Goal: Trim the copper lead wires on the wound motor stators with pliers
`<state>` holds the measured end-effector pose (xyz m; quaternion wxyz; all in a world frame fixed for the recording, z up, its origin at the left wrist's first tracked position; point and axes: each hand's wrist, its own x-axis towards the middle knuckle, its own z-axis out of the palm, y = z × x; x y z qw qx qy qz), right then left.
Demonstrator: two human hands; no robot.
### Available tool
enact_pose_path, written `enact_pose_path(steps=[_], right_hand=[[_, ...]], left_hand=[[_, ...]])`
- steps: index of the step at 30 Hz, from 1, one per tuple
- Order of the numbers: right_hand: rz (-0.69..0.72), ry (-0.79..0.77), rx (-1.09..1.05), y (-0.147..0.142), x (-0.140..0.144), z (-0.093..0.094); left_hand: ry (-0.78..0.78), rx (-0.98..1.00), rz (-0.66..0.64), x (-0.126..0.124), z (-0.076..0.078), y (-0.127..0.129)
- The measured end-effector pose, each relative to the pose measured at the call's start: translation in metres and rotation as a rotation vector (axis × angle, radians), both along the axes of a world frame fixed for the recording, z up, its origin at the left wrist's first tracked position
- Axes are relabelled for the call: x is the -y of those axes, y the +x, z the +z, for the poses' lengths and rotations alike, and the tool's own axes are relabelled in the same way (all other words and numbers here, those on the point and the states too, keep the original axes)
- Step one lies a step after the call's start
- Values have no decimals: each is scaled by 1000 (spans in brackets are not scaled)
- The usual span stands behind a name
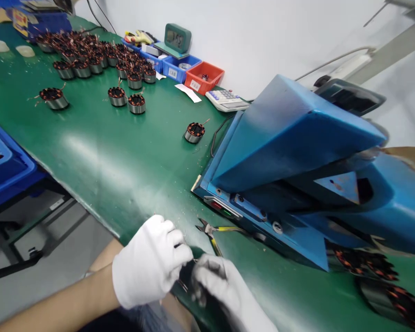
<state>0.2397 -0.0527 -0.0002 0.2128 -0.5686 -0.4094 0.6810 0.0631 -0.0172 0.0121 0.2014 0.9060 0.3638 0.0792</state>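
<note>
My left hand (155, 260), in a white glove, is closed at the table's near edge, thumb and fingers pinched together. A bit of thin wire (195, 261) shows between its fingertips and my right hand (223, 286). The right hand's white glove is darkened at the fingertips, and its fingers are curled and partly blurred. What they hold, if anything, is hidden. Below the left fingers, thin shiny strands (182, 285) stick out. Just beyond both hands, diagonal cutters (210, 229) with yellow-and-black handles lie with their jaws apart.
A blue machine (263, 138) fills the right side. One wound stator (194, 132) stands left of it; several more (83, 69) crowd the far left. Larger stators (383, 290) sit lower right. A calculator (226, 100), red bin (204, 77) and clock (177, 38) line the wall.
</note>
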Motion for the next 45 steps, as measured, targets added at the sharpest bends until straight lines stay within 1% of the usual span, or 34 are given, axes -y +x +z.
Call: enact_pose_path(steps=[1, 3, 4, 5, 6, 7, 10, 11, 12, 13, 14, 15, 16, 19, 20, 21, 22, 25, 26, 27, 28, 29, 30, 32, 34, 35, 36, 37, 39, 41, 42, 43, 44, 45], right_hand=[[29, 173, 180, 4, 0, -1], [44, 608, 492, 8, 3, -4], [32, 799, 582, 7, 5, -7], [20, 908, 615, 4, 7, -9], [-8, 899, 594, -1, 9, -11], [-63, 775, 520, -6, 10, -12], [-259, 106, 38, -19, 10, -10], [-272, -54, -108, -20, 8, -7], [-237, -135, -183, -18, 5, -3], [-162, -149, -168, -15, 3, 1], [-67, -101, -72, -11, 0, 4], [27, 7, 82, -5, -2, 7], [105, 179, 254, 0, -4, 9], [181, 894, 653, 8, -2, 6], [170, 1046, 697, 6, 0, 3], [132, 1064, 685, 3, 3, 0], [65, 944, 605, -1, 5, -3], [-218, 193, 43, -16, 10, -6], [-266, -4, -136, -17, 9, -5], [-262, -115, -245, -17, 8, -3], [-216, -144, -254, -14, 7, 0], [-144, -105, -160, -10, 5, 3], [-71, -3, 8, -5, 3, 5], [18, 359, 392, 3, 1, 6], [28, 768, 625, 6, 2, 2], [17, 892, 653, 4, 4, -1], [-14, 908, 630, 0, 5, -3], [-75, 810, 560, -6, 7, -6], [-207, 390, 275, -16, 9, -9], [-249, -7, -66, -22, 9, -9], [-223, -112, -174, -21, 8, -9], [-174, -136, -185, -19, 7, -8], [-115, -82, -94, -15, 6, -6], [-64, 52, 74, -10, 4, -5]], left_hand=[[3, 8, 1, 0, 0, 0], [17, 17, 13, 0, 0, 0], [22, 17, 21, 1, 0, 0], [22, 15, 25, 1, 0, 0], [17, 6, 25, 1, 0, 0], [9, -6, 16, 1, 0, 0], [-1, -43, 7, 2, -1, 0], [-1, -41, 13, 2, -1, 0], [-4, -35, 20, 2, -1, 0], [-11, -28, 23, 2, -1, 0], [-17, -19, 27, 2, -1, 0], [-23, -12, 27, 2, -1, 0], [-27, -3, 32, 2, -1, -1], [-32, 32, 50, 2, -1, -1], [-30, 38, 53, 3, -1, -1], [-24, 40, 55, 3, -2, -1], [-13, 40, 56, 3, -2, -1], [12, 30, 65, 4, -3, 0], [10, 32, 66, 4, -4, 0], [4, 36, 66, 4, -4, 0], [-1, 41, 66, 5, -5, 0], [-4, 48, 67, 5, -5, 0], [-6, 52, 64, 5, -5, -1], [-8, 54, 68, 5, -6, -1], [-11, 59, 68, 6, -5, -1], [-11, 59, 74, 5, -5, -1], [-8, 59, 81, 5, -4, 0], [-2, 55, 88, 5, -4, 0], [16, 44, 93, 5, -4, 1], [31, 47, 92, 5, -5, 1], [36, 56, 88, 6, -5, 1], [35, 64, 86, 6, -6, 0], [32, 69, 85, 6, -6, 0], [28, 68, 84, 6, -6, 0]])
